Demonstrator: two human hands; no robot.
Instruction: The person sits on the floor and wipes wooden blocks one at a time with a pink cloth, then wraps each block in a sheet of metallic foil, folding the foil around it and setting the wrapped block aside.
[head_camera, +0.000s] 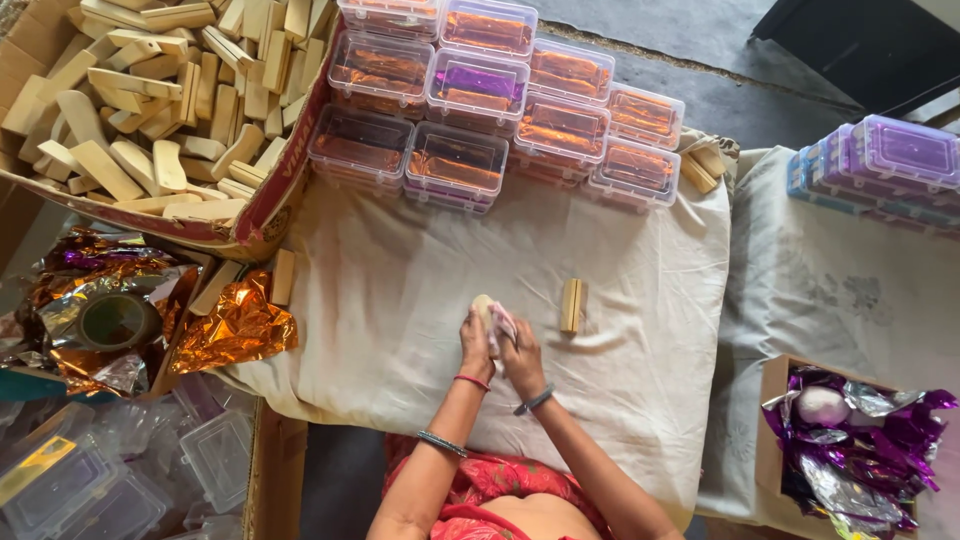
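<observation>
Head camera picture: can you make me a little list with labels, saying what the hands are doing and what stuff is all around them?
left hand: holds a pale wooden piece
right hand: presses a small pinkish cloth against that piece
surface: cream sheet
nearby: wooden block standing just right of the hands
top left: cardboard box heaped with wooden pieces
top middle: stacked clear plastic boxes with orange and purple foil inside
left: orange foil, tape roll
bottom right: box of purple foil
</observation>
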